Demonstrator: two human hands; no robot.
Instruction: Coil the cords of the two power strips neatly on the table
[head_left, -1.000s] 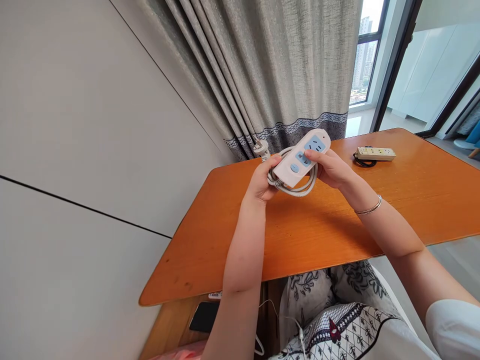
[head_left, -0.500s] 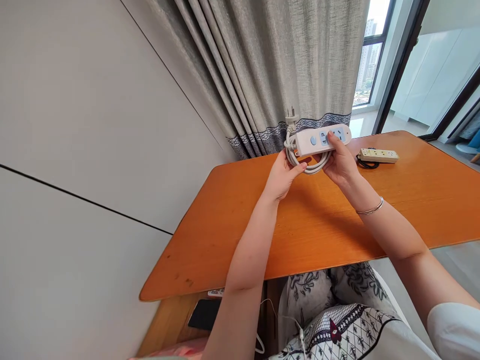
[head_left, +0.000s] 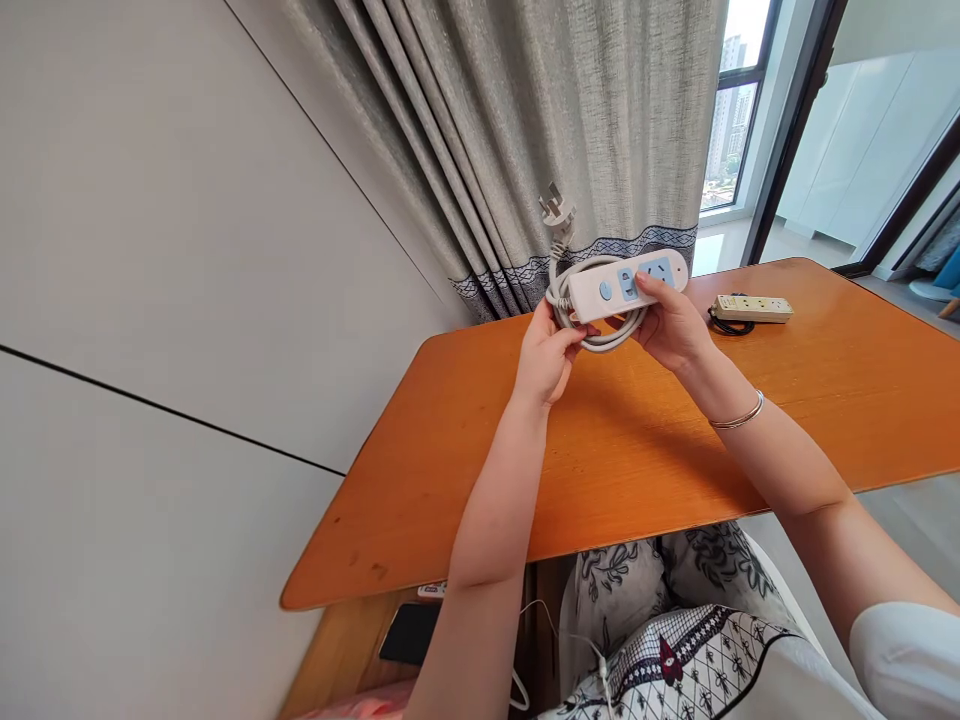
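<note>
A white power strip (head_left: 590, 297) with blue socket panels is held up over the far side of the table, its right end raised slightly. Its white cord (head_left: 604, 342) is looped in a coil behind and under it. The plug (head_left: 557, 217) sticks up at the upper left, prongs pointing upward. My left hand (head_left: 546, 352) is closed on the coiled cord at the left end, thumb across the loops. My right hand (head_left: 671, 325) grips the strip toward its right end, thumb on the socket face and fingers behind, partly hidden.
An orange-brown wooden table (head_left: 450, 480) lies under my arms. Farther right on it rests a cream power strip (head_left: 754, 309) with a black cord (head_left: 729, 322). A grey curtain (head_left: 600, 120) hangs behind the table. Below the near edge, a dark phone-like slab (head_left: 409, 632) lies on a wooden surface.
Both hands have shifted a little left with the power strip. The plug has tipped and swung left, and more of the cord coil shows above the strip.
</note>
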